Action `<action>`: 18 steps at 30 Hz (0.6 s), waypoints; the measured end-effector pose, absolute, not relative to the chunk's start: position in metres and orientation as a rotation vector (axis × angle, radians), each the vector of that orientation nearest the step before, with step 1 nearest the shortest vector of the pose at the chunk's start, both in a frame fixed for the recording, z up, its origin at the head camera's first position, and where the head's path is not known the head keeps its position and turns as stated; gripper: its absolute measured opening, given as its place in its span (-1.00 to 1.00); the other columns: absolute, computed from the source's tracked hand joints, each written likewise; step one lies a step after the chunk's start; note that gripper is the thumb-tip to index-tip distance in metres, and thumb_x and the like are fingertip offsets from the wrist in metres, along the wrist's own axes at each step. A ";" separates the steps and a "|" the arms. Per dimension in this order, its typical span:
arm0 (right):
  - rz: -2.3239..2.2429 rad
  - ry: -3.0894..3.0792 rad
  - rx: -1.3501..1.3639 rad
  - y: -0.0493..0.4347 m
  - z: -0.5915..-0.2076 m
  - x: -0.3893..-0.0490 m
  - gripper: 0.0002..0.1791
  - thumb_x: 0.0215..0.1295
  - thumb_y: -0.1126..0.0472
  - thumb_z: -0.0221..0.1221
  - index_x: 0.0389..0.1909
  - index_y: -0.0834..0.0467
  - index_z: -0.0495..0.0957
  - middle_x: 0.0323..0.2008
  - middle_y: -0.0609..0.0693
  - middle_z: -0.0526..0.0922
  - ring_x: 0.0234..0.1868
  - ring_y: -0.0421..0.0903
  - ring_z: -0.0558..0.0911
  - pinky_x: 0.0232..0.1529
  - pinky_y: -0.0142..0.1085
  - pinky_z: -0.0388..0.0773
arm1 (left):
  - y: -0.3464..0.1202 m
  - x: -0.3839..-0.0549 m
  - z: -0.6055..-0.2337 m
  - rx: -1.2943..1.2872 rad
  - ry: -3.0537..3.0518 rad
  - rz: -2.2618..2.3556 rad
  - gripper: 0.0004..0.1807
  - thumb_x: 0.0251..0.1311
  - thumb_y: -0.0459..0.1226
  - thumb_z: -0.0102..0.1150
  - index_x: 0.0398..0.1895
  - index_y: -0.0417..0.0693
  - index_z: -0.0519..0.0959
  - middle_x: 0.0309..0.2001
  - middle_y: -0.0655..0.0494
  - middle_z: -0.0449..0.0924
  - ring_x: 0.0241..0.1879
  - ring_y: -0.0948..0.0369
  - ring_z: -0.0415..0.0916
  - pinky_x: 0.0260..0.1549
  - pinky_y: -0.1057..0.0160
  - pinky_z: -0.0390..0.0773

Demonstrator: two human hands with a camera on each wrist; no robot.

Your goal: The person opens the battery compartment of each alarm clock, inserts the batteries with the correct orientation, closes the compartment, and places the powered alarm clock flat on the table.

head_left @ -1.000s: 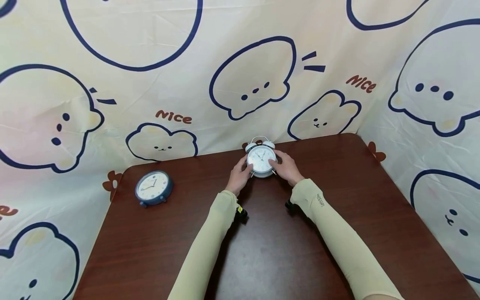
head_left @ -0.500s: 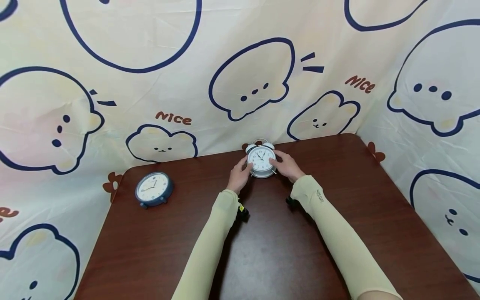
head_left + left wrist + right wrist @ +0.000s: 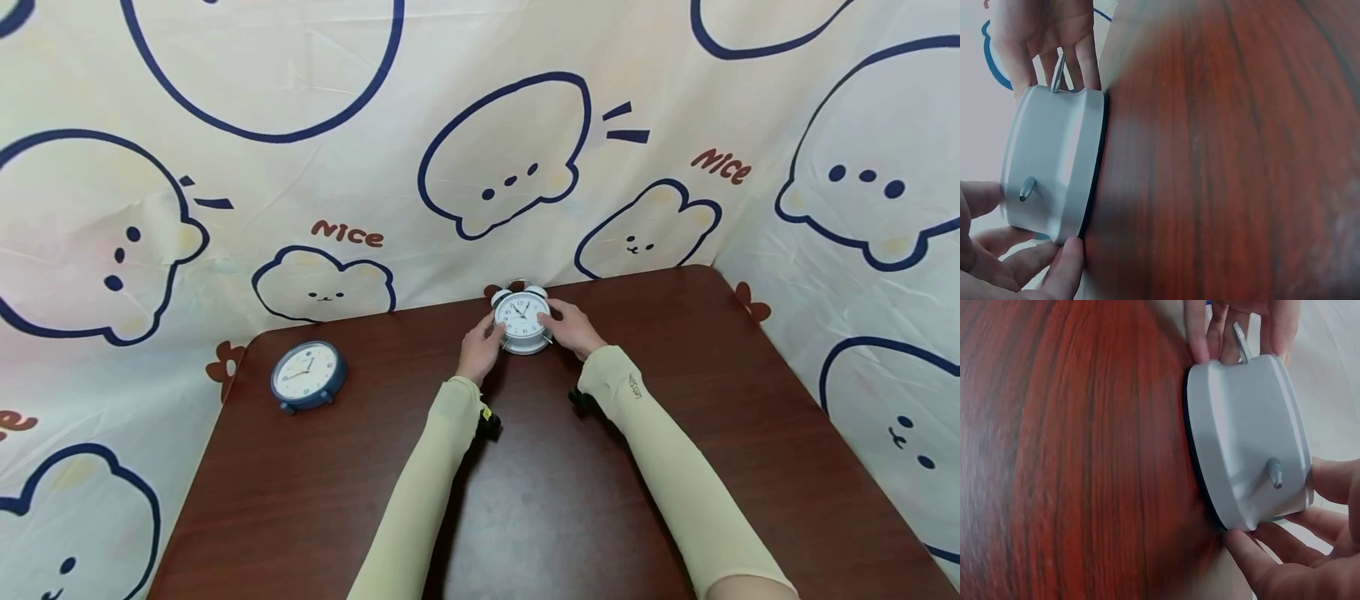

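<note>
A white twin-bell alarm clock (image 3: pixel 522 315) is at the table's far edge, its face turned up. Around its left side my left hand (image 3: pixel 477 350) holds it, thumb at the front rim. My right hand (image 3: pixel 576 330) grips the opposite side in the same way. Both wrist views show the clock's silvery underside (image 3: pixel 1054 156) with two short metal legs, one being the leg (image 3: pixel 1275 474). Its dark back edge lies close against the wood. The clock's face is hidden from the wrist cameras.
A blue round clock (image 3: pixel 307 375) stands on small feet at the left of the brown wooden table (image 3: pixel 525 517). Behind the table and along its sides hangs a pale cloth (image 3: pixel 480 42) with cartoon outlines.
The white alarm clock has tipped slightly backward between my hands; its top handle sits lower and more of its underside shows. Both hands keep their hold. The blue clock stays in place.
</note>
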State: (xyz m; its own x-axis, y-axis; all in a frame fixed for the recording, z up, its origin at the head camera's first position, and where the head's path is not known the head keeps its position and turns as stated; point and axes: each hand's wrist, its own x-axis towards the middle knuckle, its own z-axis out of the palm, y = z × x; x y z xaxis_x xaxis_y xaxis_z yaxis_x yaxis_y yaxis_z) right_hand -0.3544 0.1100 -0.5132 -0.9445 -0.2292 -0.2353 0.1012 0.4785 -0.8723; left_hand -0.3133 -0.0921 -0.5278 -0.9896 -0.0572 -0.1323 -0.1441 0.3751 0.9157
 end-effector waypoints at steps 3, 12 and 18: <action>-1.422 2.422 -0.111 0.110 -0.513 -0.356 -0.33 0.63 0.04 0.01 0.63 0.17 0.12 0.62 0.16 0.12 0.64 0.13 0.08 0.59 0.05 0.11 | -0.092 -0.314 -0.528 -0.205 2.552 1.691 -0.44 0.59 -0.04 -0.05 0.58 0.13 0.31 0.56 0.04 0.29 0.60 0.01 0.10 0.54 -0.04 0.16; -1.413 2.444 -0.095 0.110 -0.510 -0.356 -0.34 0.64 0.04 0.01 0.62 0.16 0.13 0.61 0.16 0.15 0.63 0.13 0.11 0.58 0.06 0.13 | -0.087 -0.318 -0.529 -0.240 2.505 1.759 -0.43 0.58 -0.01 -0.01 0.58 0.19 0.31 0.54 0.04 0.33 0.58 0.05 0.14 0.52 -0.01 0.22; -1.406 2.442 -0.093 0.108 -0.514 -0.353 -0.33 0.64 0.01 0.01 0.63 0.15 0.12 0.62 0.15 0.15 0.63 0.12 0.11 0.59 0.05 0.12 | -0.088 -0.316 -0.534 -0.275 2.479 1.773 -0.44 0.57 0.01 -0.01 0.58 0.23 0.32 0.51 0.03 0.38 0.56 0.04 0.17 0.49 -0.05 0.26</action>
State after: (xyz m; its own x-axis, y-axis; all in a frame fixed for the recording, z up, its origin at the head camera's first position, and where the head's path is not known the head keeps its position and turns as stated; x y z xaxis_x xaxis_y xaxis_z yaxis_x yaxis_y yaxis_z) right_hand -0.3533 0.1082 -0.5138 -0.9465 -0.2135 -0.2421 0.1021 0.5135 -0.8520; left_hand -0.3160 -0.0883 -0.5341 -0.9805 -0.0983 -0.1699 -0.1926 0.3138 0.9298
